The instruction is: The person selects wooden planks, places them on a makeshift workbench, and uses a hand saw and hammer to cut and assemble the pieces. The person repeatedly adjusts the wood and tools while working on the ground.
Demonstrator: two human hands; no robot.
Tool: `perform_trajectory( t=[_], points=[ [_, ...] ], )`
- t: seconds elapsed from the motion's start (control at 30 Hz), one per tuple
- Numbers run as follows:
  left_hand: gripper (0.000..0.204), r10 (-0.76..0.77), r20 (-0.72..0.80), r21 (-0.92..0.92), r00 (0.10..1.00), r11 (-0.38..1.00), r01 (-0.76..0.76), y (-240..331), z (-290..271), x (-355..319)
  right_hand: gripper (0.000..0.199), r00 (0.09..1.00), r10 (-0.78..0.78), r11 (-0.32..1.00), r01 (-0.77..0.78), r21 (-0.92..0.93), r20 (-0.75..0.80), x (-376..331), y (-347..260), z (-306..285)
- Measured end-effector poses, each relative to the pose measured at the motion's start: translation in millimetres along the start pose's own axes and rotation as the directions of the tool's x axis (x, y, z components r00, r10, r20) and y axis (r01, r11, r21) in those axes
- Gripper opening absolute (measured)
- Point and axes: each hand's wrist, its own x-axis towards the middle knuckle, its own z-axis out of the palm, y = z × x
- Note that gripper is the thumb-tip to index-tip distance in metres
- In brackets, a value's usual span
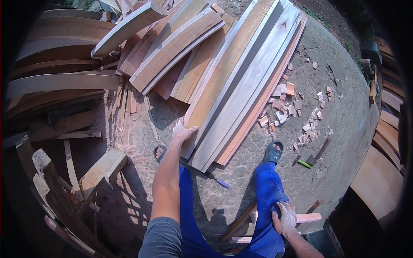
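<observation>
Plank [226,73]: long, tan, pale-edged; left hand [184,130] grasping near end, right hand [285,218] loose on knee [271,195].

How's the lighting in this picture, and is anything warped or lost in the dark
Head view: hard sunlight on the tan plank, dark shadows across the ground, whose right edge bows; corners go black, lower left sinks into shade; the left hand looks reasonably sharp.

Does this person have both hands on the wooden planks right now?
No, only the left hand is on a plank, while the right hand rests on the blue trousers.
</observation>
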Motion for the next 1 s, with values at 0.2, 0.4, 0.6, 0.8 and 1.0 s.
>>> perform_trajectory(
  t=[0.2, 0.4, 0.6, 0.8, 1.0],
  points=[
    [0.097, -0.08, 0.044, 0.313, 0.996, 0.948, 0.062, 51.6, 2.6, -46.1, 0.049, 1.0, 0.005, 1.0, -0.005, -0.018, 0.008, -1.8, -15.0, 3.7],
    [0.08, 0.297, -0.068, 0.456, 0.953, 0.859, -0.235, 64.2, 68.2, -122.2, 0.048, 1.0, 0.014, 0.999, -0.013, -0.033, 0.004, 4.7, -12.3, -3.4],
    [0.087, 0.074, -0.011, 0.382, 0.997, 0.922, -0.064, 101.0, 87.8, -149.9, 0.048, 1.0, -0.01, 0.999, 0.01, -0.052, 0.007, 12.6, -19.6, -8.3],
    [0.074, -0.007, -0.047, 0.185, 0.999, 0.983, 0.015, 53.1, -42.4, -196.1, 0.048, 0.994, 0.022, 0.999, -0.019, -0.029, 0.107, 35.9, -49.9, -49.2],
    [0.043, 0.01, -0.326, -0.346, 0.945, 0.929, -0.129, 96.3, -151.9, -289.3, 0.05, 0.977, 0.086, 0.967, -0.034, -0.254, 0.195, 88.2, -104.9, -53.5]
  ],
)
